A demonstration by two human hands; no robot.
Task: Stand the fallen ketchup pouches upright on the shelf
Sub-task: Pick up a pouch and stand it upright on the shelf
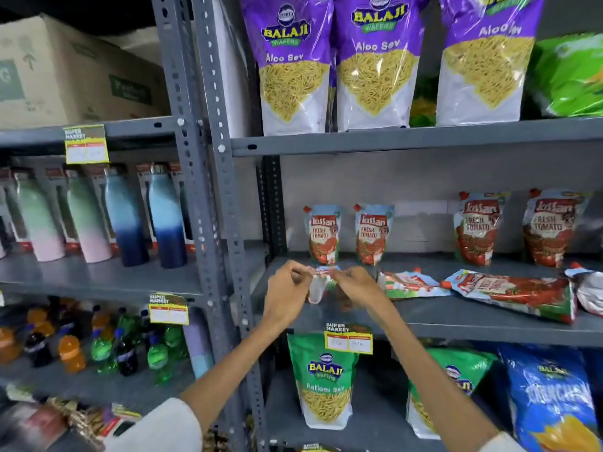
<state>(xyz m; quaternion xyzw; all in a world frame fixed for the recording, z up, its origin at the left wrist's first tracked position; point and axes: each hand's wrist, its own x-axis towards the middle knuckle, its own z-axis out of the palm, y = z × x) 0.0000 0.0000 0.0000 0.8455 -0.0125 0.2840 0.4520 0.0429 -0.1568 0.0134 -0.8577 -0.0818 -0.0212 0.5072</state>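
Observation:
On the middle grey shelf [424, 324], several red-and-blue ketchup pouches stand upright at the back, among them one at the left [322, 234] and one at the far right [549, 228]. Both hands pinch the top edge of one ketchup pouch [321, 282] near the shelf's front left: my left hand [287, 293] on its left corner, my right hand [355, 288] on its right. Its silvery back faces me. To the right, a fallen pouch [411, 283] lies flat, then a larger fallen pouch [515, 293], and a third pouch [587, 288] at the frame edge.
Purple snack bags [375, 60] fill the shelf above, green snack bags [326, 380] and a blue bag [551, 396] the shelf below. A price tag [348, 338] hangs on the shelf edge. The left rack holds water bottles [127, 216] and soft drinks [101, 347].

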